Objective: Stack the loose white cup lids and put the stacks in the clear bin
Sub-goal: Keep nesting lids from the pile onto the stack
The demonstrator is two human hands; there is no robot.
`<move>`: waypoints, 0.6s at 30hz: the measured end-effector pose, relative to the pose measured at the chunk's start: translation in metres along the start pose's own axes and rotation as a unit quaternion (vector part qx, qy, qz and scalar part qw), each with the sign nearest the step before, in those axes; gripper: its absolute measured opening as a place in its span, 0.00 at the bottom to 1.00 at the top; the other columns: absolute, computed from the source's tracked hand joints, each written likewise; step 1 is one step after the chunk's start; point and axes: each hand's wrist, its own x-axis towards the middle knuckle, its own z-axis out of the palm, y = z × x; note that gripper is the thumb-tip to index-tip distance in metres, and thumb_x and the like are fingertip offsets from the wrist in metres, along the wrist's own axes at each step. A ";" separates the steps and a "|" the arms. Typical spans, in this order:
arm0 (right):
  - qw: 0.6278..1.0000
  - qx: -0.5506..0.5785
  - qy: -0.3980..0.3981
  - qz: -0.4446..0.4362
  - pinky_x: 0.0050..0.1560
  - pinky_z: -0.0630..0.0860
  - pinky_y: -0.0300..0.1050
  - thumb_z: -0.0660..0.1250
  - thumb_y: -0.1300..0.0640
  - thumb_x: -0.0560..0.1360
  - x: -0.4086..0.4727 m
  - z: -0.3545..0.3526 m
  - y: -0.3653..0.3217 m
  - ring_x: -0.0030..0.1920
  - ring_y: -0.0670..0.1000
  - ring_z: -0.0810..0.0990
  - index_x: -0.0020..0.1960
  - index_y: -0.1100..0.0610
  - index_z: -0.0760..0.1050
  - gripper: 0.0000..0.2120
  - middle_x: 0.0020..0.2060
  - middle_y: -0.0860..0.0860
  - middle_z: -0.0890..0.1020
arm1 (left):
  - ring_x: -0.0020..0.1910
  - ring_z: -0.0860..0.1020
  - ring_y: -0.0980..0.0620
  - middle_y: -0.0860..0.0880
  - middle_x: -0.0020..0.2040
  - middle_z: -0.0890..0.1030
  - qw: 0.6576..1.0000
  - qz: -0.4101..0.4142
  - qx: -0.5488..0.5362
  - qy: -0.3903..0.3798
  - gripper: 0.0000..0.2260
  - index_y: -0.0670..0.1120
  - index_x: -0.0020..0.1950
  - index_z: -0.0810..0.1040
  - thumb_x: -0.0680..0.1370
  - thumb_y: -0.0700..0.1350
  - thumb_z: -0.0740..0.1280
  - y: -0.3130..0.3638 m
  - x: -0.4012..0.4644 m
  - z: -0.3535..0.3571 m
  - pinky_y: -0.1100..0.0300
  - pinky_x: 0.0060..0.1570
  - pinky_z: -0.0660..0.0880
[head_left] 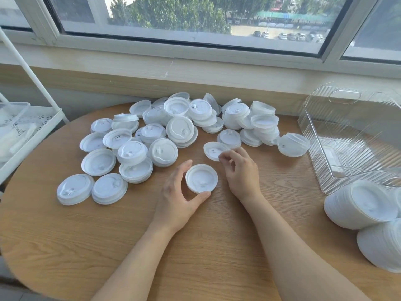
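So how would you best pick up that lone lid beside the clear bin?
Pinch the lid by its thin rim on the near side, coming from above. It lies tilted against the pile, near edge free, and the clear bin crowds its right.

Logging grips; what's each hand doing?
Left hand: curled round the small lid stack.
Right hand: pinching a single lid by its rim.

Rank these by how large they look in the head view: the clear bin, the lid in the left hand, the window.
1. window
2. clear bin
3. lid in the left hand
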 end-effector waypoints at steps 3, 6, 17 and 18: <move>0.999 0.045 0.014 0.003 0.42 0.75 0.43 0.72 0.55 0.81 -0.009 -0.005 -0.003 0.37 0.41 0.77 0.49 0.53 0.83 0.03 0.46 0.41 0.78 | 0.69 0.73 0.63 0.62 0.71 0.76 1.000 -0.002 0.000 0.001 0.40 0.58 0.78 0.68 0.70 0.58 0.81 0.001 0.000 -0.001 0.52 0.66 0.75; 0.996 0.080 0.025 0.000 0.42 0.73 0.38 0.72 0.56 0.81 -0.021 -0.014 -0.009 0.39 0.46 0.77 0.50 0.53 0.83 0.02 0.47 0.42 0.78 | 0.69 0.73 0.63 0.62 0.71 0.75 1.000 -0.005 -0.003 0.000 0.40 0.58 0.78 0.67 0.69 0.59 0.81 0.001 0.000 0.000 0.53 0.66 0.75; 0.995 0.066 0.041 -0.069 0.35 0.73 0.40 0.72 0.57 0.81 -0.040 -0.020 -0.018 0.35 0.42 0.76 0.48 0.53 0.81 0.03 0.48 0.42 0.78 | 0.68 0.75 0.63 0.63 0.70 0.76 1.000 -0.001 -0.013 0.000 0.41 0.60 0.77 0.66 0.68 0.60 0.82 0.001 0.000 -0.002 0.52 0.64 0.76; 0.993 0.063 0.025 -0.093 0.35 0.73 0.40 0.71 0.57 0.81 -0.043 -0.019 -0.018 0.34 0.42 0.76 0.48 0.53 0.81 0.03 0.48 0.42 0.78 | 0.67 0.75 0.63 0.63 0.69 0.77 1.000 0.000 -0.016 0.001 0.41 0.60 0.77 0.66 0.68 0.60 0.82 0.002 0.000 -0.002 0.52 0.63 0.77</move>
